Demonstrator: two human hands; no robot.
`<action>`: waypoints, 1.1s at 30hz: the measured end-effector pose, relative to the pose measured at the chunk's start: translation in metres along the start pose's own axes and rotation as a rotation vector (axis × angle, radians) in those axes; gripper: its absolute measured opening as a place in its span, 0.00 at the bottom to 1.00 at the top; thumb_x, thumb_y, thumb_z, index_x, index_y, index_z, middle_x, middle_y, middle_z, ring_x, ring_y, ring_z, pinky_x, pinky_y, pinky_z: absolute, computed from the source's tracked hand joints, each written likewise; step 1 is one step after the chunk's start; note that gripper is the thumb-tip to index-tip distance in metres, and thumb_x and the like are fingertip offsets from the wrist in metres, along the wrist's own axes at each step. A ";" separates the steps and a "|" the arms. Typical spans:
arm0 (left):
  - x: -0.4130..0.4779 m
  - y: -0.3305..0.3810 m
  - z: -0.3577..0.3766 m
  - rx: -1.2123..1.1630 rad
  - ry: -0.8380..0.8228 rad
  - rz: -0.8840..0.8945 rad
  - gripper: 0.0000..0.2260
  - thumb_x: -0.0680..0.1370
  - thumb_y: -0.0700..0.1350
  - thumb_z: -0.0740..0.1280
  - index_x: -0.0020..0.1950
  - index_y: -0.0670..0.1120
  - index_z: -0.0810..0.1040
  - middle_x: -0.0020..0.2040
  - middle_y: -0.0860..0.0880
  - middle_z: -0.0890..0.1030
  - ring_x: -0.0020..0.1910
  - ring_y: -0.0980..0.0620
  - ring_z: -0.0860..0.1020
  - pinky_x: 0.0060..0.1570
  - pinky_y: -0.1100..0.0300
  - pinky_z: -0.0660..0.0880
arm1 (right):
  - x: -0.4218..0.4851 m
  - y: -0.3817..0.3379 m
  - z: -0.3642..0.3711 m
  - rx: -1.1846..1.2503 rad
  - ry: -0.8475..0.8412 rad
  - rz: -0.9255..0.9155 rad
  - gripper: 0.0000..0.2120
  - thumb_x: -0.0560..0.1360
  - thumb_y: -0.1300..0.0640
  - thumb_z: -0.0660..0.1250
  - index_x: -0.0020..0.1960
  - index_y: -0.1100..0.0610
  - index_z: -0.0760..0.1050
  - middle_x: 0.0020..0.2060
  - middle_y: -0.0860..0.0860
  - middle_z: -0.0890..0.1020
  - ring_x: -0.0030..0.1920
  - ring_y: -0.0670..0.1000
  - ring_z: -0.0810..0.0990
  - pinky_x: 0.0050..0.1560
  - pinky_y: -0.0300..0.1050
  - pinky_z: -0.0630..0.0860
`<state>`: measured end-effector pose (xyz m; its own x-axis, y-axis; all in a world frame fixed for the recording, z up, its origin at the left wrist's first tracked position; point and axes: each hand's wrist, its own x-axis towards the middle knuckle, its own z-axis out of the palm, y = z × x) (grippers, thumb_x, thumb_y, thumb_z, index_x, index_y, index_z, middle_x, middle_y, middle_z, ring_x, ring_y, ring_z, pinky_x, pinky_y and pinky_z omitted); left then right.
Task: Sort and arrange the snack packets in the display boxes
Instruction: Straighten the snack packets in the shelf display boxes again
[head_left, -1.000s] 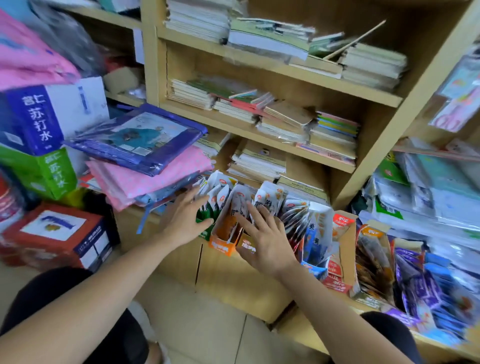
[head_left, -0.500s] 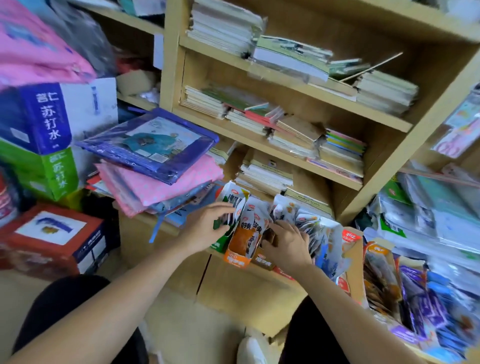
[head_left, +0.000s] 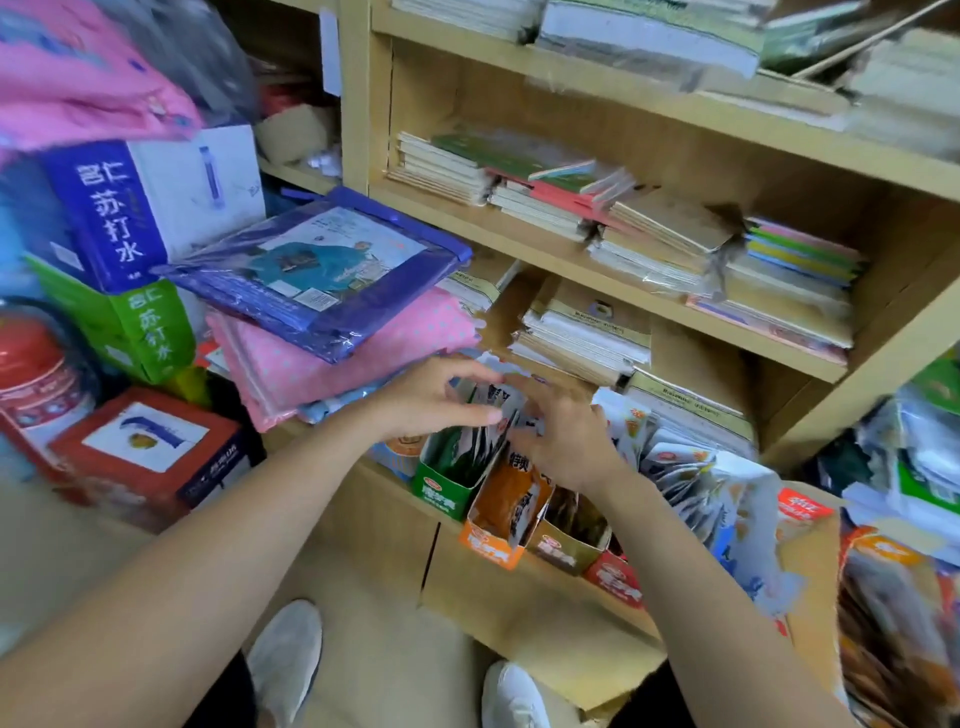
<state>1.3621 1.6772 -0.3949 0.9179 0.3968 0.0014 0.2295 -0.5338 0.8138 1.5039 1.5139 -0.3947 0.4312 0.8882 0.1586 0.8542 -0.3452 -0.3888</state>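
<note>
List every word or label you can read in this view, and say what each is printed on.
"苏打水": on the side of the blue carton.
"苏打水": on the side of the green carton beneath it.
Too blurred or small to read: the logos on the display boxes, the print on the snack packets, the label on the red box and the notebook covers.

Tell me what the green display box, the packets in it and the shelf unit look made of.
The green display box: printed cardboard, likely; folded flat walls, faintly glossy print. The snack packets: plastic or foil film, seemingly; thin, crinkled, with sheen. The shelf unit: light wood or wood-look board, smooth; blur hides grain.
</note>
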 end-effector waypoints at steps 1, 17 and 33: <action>0.002 -0.004 0.003 0.050 -0.012 -0.011 0.29 0.70 0.63 0.75 0.70 0.62 0.75 0.70 0.64 0.73 0.62 0.60 0.76 0.62 0.57 0.74 | 0.008 0.006 0.002 0.007 -0.028 -0.028 0.27 0.75 0.51 0.70 0.73 0.43 0.70 0.48 0.50 0.81 0.52 0.54 0.78 0.56 0.58 0.75; 0.014 -0.034 -0.005 0.122 0.274 -0.047 0.11 0.71 0.43 0.69 0.47 0.58 0.85 0.43 0.50 0.84 0.36 0.54 0.80 0.39 0.52 0.78 | 0.043 0.005 0.002 0.261 -0.095 0.082 0.13 0.74 0.51 0.74 0.40 0.58 0.73 0.26 0.45 0.72 0.27 0.45 0.69 0.34 0.45 0.67; 0.008 -0.010 0.007 0.311 0.423 -0.184 0.05 0.69 0.49 0.74 0.39 0.56 0.79 0.43 0.54 0.81 0.47 0.47 0.80 0.43 0.56 0.75 | 0.050 0.017 -0.033 0.387 0.199 0.071 0.17 0.74 0.70 0.63 0.54 0.53 0.82 0.45 0.53 0.83 0.43 0.46 0.80 0.40 0.39 0.76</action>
<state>1.3690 1.6806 -0.4073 0.6584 0.7352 0.1612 0.5168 -0.5973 0.6133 1.5497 1.5422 -0.3636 0.5646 0.7777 0.2765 0.6650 -0.2301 -0.7106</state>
